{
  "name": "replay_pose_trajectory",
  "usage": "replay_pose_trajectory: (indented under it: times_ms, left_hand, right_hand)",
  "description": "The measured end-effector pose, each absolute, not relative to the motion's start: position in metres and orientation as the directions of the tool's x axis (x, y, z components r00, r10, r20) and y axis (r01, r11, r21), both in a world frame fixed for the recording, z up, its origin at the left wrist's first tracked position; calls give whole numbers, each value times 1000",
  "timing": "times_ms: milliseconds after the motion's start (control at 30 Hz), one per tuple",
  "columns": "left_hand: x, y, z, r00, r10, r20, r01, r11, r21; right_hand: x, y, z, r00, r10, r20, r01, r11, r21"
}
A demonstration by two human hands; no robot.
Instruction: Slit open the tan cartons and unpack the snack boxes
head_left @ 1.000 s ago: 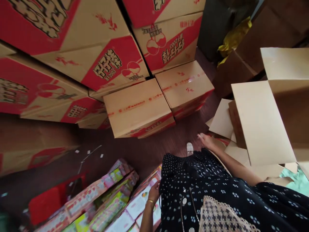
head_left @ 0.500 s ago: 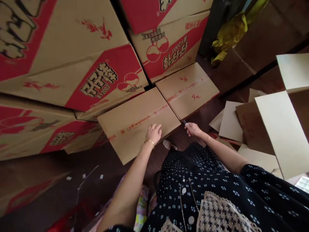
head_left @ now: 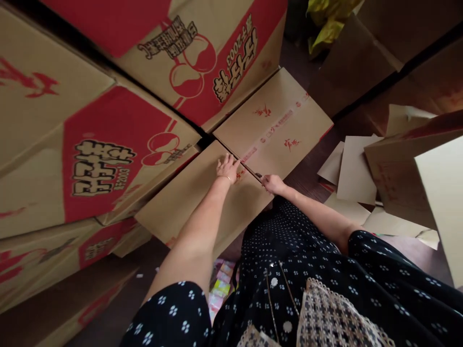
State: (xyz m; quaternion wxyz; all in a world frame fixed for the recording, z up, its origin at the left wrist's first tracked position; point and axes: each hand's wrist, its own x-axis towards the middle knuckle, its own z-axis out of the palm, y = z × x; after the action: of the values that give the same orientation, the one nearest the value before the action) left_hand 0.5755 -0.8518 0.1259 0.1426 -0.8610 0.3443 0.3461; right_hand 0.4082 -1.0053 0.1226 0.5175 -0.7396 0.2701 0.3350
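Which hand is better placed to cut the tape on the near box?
Probably the right hand: it holds a small cutter at the box edge by the tape, while the left hand lies flat on top.

— Left hand (head_left: 227,167)?
— Flat on near box (head_left: 202,197), fingers at taped seam.
— Right hand (head_left: 273,183)?
— Closed around small tool at box edge, beside second box (head_left: 278,120).
— Around?
— Stacked red cartons (head_left: 108,144), loose cardboard (head_left: 356,168) right.

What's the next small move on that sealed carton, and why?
Probably draw the right hand and its small blade along the tape seam: the left hand lies flat on the nearer carton, and the right sits at its taped edge, carton unopened.
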Motion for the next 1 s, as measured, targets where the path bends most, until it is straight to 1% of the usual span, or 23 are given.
replay_pose_trajectory:
  times_ms: [167, 300, 367, 433, 500, 567, 667, 767, 933, 1000]
  left_hand:
    - [591, -850, 128, 388, -617, -685, -828, -560, 35]
    - [609, -862, 128, 303, -658, -689, -886, -460, 50]
    - [614, -870, 128, 278, -660, -698, -905, -423, 40]
    - [617, -877, 128, 287, -628, -724, -902, -431, 17]
    - [618, -881, 128, 308, -580, -754, -880, -475, 6]
    - [618, -883, 127, 326, -553, -767, -853, -522, 15]
    - [618, -883, 126, 337, -552, -762, -827, -561, 40]
    - [618, -883, 126, 342, -550, -762, -827, -561, 33]
    - [619, -884, 127, 356, -552, -754, -856, -516, -27]
    - [618, -883, 125, 365, -555, -747, -856, -517, -34]
  right_hand:
    - [437, -1014, 113, 629, 17, -778, -708, -401, -581]
    - [457, -1016, 103, 636, 39, -771, -654, -503, -565]
    - [467, -1015, 99, 640, 55, -767, -621, -550, -558]
    - [476, -1014, 96, 640, 85, -764, -588, -586, -557]
    - [482, -1013, 96, 635, 118, -763, -559, -611, -560]
    - [486, -1012, 95, 634, 148, -759, -535, -624, -569]
    - [491, -1010, 92, 660, 175, -731, -472, -660, -585]
    - [495, -1009, 87, 677, 185, -713, -413, -705, -576]
    - [501, -1012, 82, 696, 231, -680, -325, -742, -586]
    - [502, -1012, 82, 709, 218, -671, -322, -746, -583]
